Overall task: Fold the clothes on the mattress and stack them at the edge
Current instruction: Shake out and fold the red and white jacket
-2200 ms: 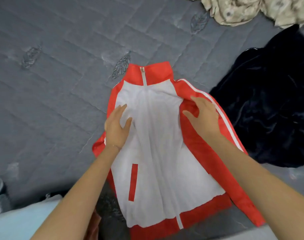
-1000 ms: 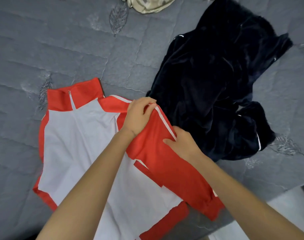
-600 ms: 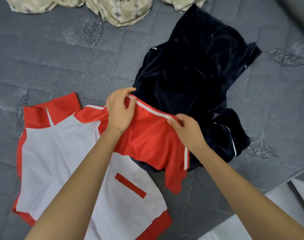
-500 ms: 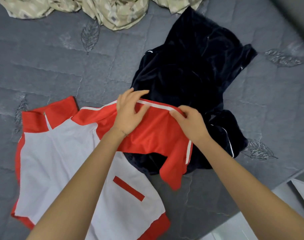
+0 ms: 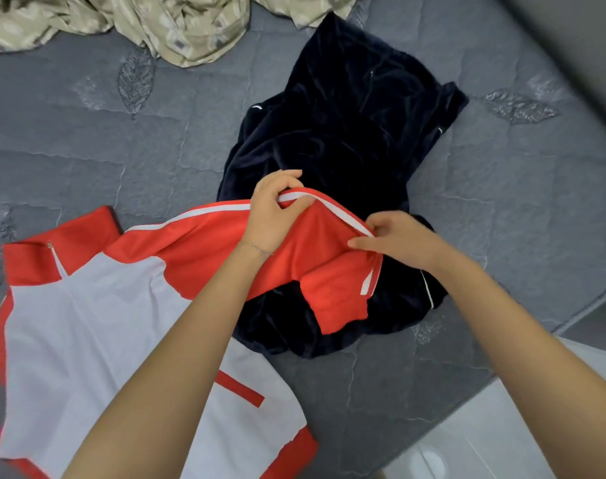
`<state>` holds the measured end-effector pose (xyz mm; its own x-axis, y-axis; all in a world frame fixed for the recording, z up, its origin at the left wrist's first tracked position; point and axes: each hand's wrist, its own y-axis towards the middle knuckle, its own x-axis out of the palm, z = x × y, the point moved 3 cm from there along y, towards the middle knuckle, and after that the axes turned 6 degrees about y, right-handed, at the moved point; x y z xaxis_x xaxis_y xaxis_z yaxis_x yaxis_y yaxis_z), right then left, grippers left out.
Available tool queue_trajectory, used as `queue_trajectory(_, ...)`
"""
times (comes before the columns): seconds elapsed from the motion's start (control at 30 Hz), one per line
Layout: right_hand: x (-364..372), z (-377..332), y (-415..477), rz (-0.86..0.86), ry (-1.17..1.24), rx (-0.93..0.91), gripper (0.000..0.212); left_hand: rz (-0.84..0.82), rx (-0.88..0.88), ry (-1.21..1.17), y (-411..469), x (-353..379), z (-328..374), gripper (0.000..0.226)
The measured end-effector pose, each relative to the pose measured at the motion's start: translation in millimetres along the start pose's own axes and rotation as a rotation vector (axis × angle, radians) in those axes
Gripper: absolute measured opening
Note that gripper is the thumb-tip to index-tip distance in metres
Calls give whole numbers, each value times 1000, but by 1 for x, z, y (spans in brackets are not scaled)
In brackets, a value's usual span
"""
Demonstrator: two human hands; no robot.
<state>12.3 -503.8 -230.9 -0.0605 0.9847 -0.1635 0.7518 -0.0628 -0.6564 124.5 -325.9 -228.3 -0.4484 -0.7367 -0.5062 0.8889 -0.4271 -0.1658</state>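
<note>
Left grip [image 5: 273,212] and right grip [image 5: 401,240] each pinch the white-striped edge of the sleeve [image 5: 322,257], held over a navy garment [image 5: 346,133]; the jacket [image 5: 87,323] body lies flat on the mattress [image 5: 87,150].

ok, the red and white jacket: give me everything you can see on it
The red and white jacket lies front-up on the grey mattress, zip closed at the collar. The fabric looks thin and smooth: white body, red stand collar, shoulders, hem and pocket strip. One sleeve, red with a white stripe, is lifted and drawn sideways over the navy garment. The left hand grips it at the stripe, the right hand pinches it nearer the cuff, and the end hangs down.
</note>
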Motion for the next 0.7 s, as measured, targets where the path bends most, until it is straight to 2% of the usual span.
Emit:
queue_trajectory(0.1,-25,-5,-5,510,-147,-171,34,65,-21,19,-3,8,0,12)
queue_trajectory(0.17,-29,-11,-5,603,-304,-211,29,70,-34,57,-6,12,1,16)
queue_trajectory(0.23,-26,-11,-2,572,-509,-146,30,67,-30,136,-11,10,1,27)
queue_trajectory(0.3,-21,-10,-1,567,-557,-96,36,93,-15,190,-18,0,-4,39)
queue_trajectory(0.47,26,-22,-10,569,-540,-238,49,161,-33,307,-48,-40,-37,47)
queue_trajectory(0.7,172,-47,-9,354,-665,-436,58,147,-139,494,-136,-115,-120,52)
